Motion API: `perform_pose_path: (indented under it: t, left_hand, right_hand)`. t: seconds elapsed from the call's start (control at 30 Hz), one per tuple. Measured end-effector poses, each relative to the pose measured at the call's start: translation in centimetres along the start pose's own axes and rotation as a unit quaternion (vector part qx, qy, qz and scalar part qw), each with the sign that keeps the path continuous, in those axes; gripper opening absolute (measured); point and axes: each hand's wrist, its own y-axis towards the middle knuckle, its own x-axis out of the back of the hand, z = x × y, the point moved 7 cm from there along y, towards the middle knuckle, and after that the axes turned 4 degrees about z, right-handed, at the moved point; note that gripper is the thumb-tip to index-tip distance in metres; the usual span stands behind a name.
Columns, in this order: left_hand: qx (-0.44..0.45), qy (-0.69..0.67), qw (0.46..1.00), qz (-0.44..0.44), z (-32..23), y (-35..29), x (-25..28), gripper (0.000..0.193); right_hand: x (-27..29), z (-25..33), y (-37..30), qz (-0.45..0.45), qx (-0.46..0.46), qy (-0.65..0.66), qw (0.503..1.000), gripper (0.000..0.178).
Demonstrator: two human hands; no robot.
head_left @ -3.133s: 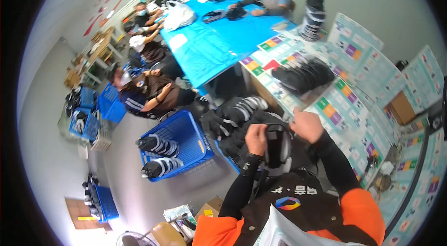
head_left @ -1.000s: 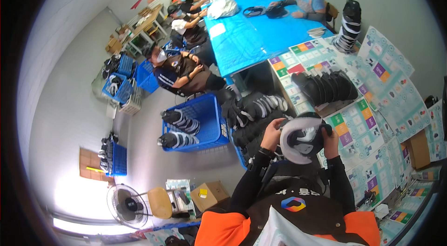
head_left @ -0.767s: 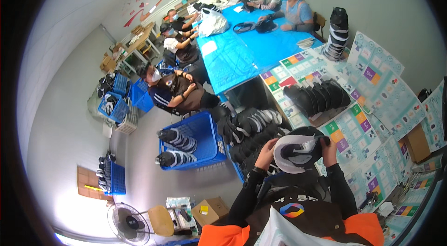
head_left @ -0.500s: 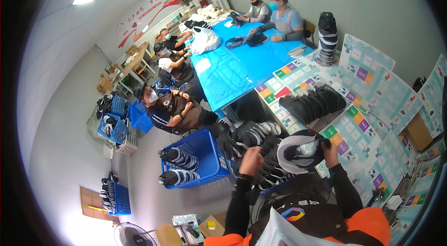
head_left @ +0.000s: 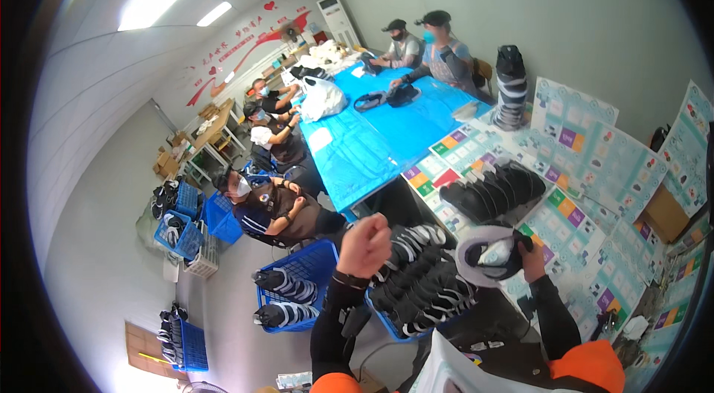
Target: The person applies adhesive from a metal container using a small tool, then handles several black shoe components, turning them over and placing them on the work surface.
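My right hand (head_left: 532,262) grips the edge of a black and grey cap (head_left: 470,258); its round opening faces up and a pale patch shows inside. My left hand (head_left: 365,246) is raised as a fist to the left of the cap, apart from it. Whatever it may pinch is too small or hidden to make out. Beneath and between my hands, a blue basket holds rows of nested black and grey caps (head_left: 424,290). Another row of black caps (head_left: 494,191) lies on the table just beyond the held one.
A blue basket (head_left: 332,259) with two cap stacks stands at left on the floor. Co-workers sit around a blue-covered table (head_left: 387,142) ahead. A tall cap stack (head_left: 510,88) stands at the right, near printed sheets (head_left: 573,107). More baskets (head_left: 195,345) stand far left.
My left hand has moved up and to the left, away from the cap. My right hand still grips the cap, now slightly lower. The view has shifted a little.
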Motion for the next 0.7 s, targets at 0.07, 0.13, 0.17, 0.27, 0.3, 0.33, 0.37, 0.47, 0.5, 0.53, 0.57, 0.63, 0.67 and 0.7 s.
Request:
perform_pose_path:
  t: [0.07, 0.13, 0.17, 0.27, 0.3, 0.33, 0.37, 0.47, 0.5, 0.53, 0.57, 0.63, 0.67, 0.7]
  left_hand:
    - [-0.001, 0.054, 0.998, 0.016, 0.0, 0.4, 0.1, 0.029]
    - [-0.002, 0.096, 0.995, -0.019, -0.1, 1.1, 0.4, 0.031]
    - [-0.003, 0.136, 0.989, -0.049, 0.2, 1.6, 0.4, 0.038]
    - [0.056, 0.064, 0.994, -0.064, 4.9, 4.6, 6.9, 0.044]
    - [0.079, 0.048, 0.993, -0.067, 7.2, 5.0, 8.5, 0.042]
    - [0.1, 0.031, 0.992, -0.073, 9.4, 5.1, 10.1, 0.04]
    - [0.112, 0.041, 0.99, -0.08, 11.3, 5.1, 10.3, 0.038]
    - [0.112, 0.08, 0.987, -0.087, 16.5, 4.0, 11.0, 0.041]
    - [0.12, 0.077, 0.986, -0.089, 18.3, 3.6, 11.8, 0.043]
    - [0.127, 0.075, 0.987, -0.061, 19.8, 3.3, 12.2, 0.044]
    - [0.14, 0.069, 0.986, -0.062, 21.1, 3.2, 12.2, 0.042]
    - [0.149, 0.029, 0.984, -0.089, 23.0, 2.5, 12.2, 0.04]
    - [0.15, 0.029, 0.984, -0.09, 23.7, 2.2, 12.4, 0.039]
    - [0.151, 0.028, 0.984, -0.089, 24.3, 1.9, 12.8, 0.039]
  right_hand:
    - [-0.2, -0.5, 0.1, -0.002, 0.025, 0.032, 0.999, 0.017]
    - [-0.2, -1.4, 0.0, 0.021, 0.006, 0.014, 1.0, 0.026]
    - [-0.3, -2.4, 0.5, 0.028, 0.009, 0.015, 0.999, 0.026]
    - [-1.1, -4.9, 0.6, 0.049, 0.008, 0.131, 0.99, 0.031]
    - [-1.3, -4.9, 0.3, 0.057, 0.008, 0.131, 0.99, 0.031]
    - [-1.5, -4.7, 0.1, 0.056, 0.001, 0.155, 0.986, 0.028]
    - [-1.4, -4.7, -0.1, 0.05, -0.008, 0.179, 0.983, 0.025]
    - [-0.9, -4.0, -0.5, 0.05, -0.007, 0.123, 0.991, 0.024]
    - [-1.0, -3.6, -0.9, 0.052, -0.025, 0.131, 0.99, 0.022]
    - [-0.7, -4.0, -1.0, 0.066, -0.043, 0.119, 0.99, 0.019]
    - [-0.9, -4.3, -1.2, 0.068, -0.045, 0.117, 0.99, 0.019]
    - [-1.0, -4.4, -1.2, 0.061, -0.009, 0.181, 0.982, 0.025]
    - [-1.1, -5.5, -0.9, 0.062, -0.012, 0.158, 0.985, 0.026]
    - [-1.2, -6.4, -0.7, 0.048, -0.015, 0.119, 0.992, 0.029]
